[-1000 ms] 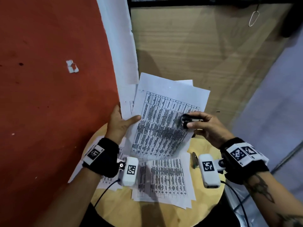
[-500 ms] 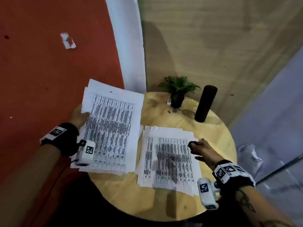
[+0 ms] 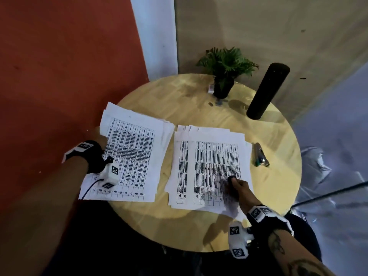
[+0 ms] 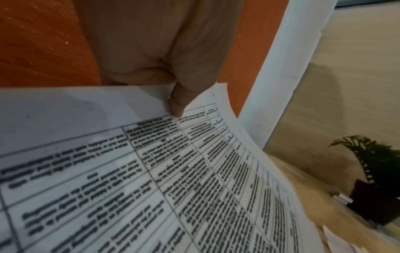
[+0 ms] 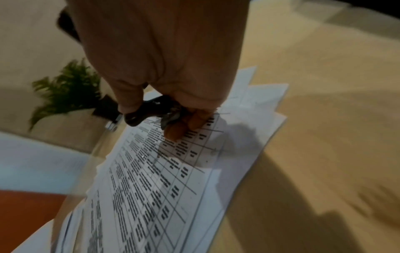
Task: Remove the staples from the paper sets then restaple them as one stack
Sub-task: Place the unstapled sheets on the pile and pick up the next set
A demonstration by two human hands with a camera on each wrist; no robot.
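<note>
A set of printed table sheets (image 3: 132, 154) hangs over the round table's left edge. My left hand (image 3: 100, 137) grips its far left border, with the thumb (image 4: 177, 106) on top of the sheets (image 4: 164, 179). A second stack of printed sheets (image 3: 209, 162) lies flat on the table, its pages loosely fanned. My right hand (image 3: 235, 184) hovers over that stack's near right corner and pinches a small black staple remover (image 3: 232, 178), seen in the right wrist view as a black staple remover (image 5: 149, 112) just above the sheets (image 5: 164, 184). A silver stapler (image 3: 260, 154) lies to the right of the stack.
The round wooden table (image 3: 199, 100) carries a small potted plant (image 3: 225, 76) and a tall black cylinder (image 3: 266, 90) at the back. A red wall (image 3: 59, 66) stands close on the left. A wooden panel is behind.
My left hand swung the held set left and down to the table's left side. My right hand, still pinching the staple remover, dropped toward the near right corner of the flat stack.
</note>
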